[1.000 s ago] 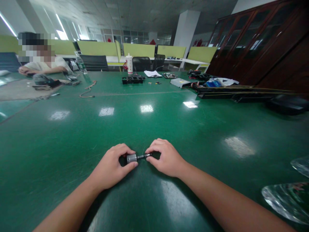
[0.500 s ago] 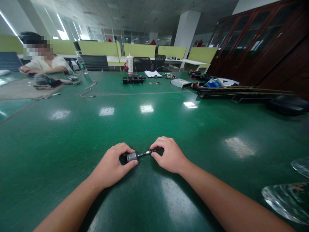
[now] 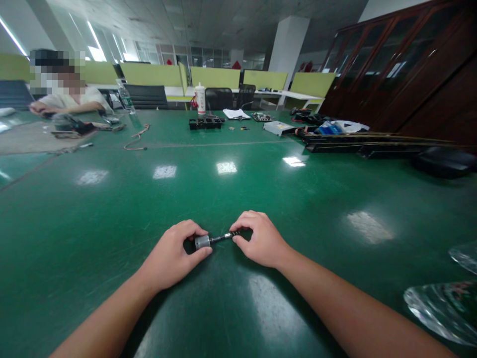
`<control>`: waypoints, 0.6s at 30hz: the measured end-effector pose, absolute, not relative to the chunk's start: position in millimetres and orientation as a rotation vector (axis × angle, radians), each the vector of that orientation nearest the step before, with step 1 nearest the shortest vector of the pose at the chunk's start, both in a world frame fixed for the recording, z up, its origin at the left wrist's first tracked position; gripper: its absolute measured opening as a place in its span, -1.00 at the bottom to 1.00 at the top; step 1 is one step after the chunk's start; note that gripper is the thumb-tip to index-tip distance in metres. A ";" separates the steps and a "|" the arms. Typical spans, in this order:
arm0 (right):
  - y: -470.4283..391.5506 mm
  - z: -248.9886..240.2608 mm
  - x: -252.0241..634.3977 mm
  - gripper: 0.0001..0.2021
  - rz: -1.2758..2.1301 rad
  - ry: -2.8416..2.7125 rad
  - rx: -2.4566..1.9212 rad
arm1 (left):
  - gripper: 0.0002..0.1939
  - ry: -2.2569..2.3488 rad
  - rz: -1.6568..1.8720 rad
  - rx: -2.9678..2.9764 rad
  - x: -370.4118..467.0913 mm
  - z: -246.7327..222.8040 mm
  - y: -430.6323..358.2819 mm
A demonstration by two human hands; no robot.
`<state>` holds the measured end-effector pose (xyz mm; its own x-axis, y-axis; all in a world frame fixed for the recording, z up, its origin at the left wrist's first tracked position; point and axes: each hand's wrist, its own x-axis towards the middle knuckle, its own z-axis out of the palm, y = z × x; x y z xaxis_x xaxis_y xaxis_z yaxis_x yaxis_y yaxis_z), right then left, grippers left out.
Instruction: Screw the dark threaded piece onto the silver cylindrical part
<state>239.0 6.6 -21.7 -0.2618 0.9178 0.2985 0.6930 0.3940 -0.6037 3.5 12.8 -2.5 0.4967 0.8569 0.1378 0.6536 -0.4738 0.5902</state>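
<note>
A grey metal cylinder (image 3: 202, 242) with a thin dark shaft (image 3: 218, 239) pointing right lies low over the green table (image 3: 208, 194), near its front. My left hand (image 3: 179, 256) has its thumb and fingers closed around the cylinder from the left. At the shaft's right end is a silver and dark ridged tip (image 3: 229, 235), pinched between the thumb and forefinger of my right hand (image 3: 261, 238). The fingertips cover part of this end. Both forearms rest close to the table surface.
Clear plastic packages (image 3: 443, 306) lie at the right edge. Farther back are a black part (image 3: 204, 123), a silver box (image 3: 278, 128), long black rails (image 3: 335, 144), a bottle (image 3: 200, 99) and a cable (image 3: 137, 138). A person (image 3: 74, 99) sits at the far left.
The cylinder and shaft have shifted very slightly left together with my fingertips. Both hands keep their hold. The person at the far left has moved the head a little.
</note>
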 end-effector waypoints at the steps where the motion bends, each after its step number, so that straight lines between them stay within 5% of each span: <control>1: 5.9 -21.7 238.2 -0.87 0.485 -2.043 -1.350 | -0.83 1.234 0.587 2.284 3.4 -3.2 13.3; 10: -2.7 -18.6 230.1 -0.76 0.640 -2.126 -1.096 | -0.74 1.011 0.530 2.344 4.1 -3.7 12.4; 18: -1.6 -20.4 231.7 -0.87 0.643 -2.136 -1.074 | -0.77 1.064 0.504 2.317 6.4 -1.7 13.2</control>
<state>231.7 -1.6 -20.4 -0.4505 0.8288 0.3318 0.5083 0.5437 -0.6679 6.4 13.2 -1.7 0.6194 0.7774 0.1093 0.5772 -0.5453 0.6078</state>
